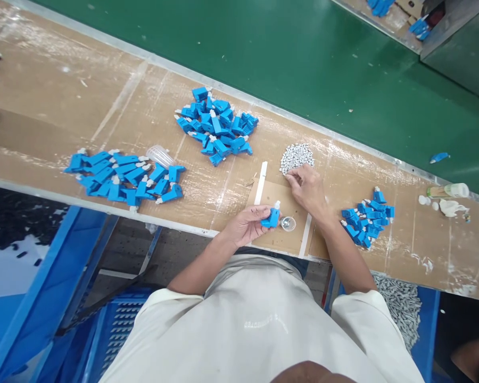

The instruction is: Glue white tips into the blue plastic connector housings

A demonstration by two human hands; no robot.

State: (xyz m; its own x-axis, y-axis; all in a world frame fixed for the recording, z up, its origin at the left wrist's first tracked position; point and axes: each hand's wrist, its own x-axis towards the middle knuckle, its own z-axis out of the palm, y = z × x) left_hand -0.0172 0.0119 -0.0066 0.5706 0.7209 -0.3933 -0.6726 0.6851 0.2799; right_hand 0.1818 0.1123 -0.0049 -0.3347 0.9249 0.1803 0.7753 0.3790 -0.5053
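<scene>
Between the thumb and fingers of my left hand [247, 226] is a small blue plastic part [271, 217] with a white tip pointing up. Just right of it stands a small clear round cup [288, 224] with something dark inside. My right hand [308, 187] reaches to the near edge of a pile of small grey-white pieces [297, 156]. Its thumb and forefinger are pinched together there; whatever sits between them is too small to make out. Both hands are over a cardboard sheet [281, 199] marked with white tape strips.
Blue parts lie in heaps at the back [219, 127], left [122, 178] and right [368, 219]. Clear plastic cups [160, 156] rest by the left heap. A bottle [455, 190] lies far right. A blue crate of grey pieces [401, 306] sits below the table. Beyond runs a green surface [263, 53].
</scene>
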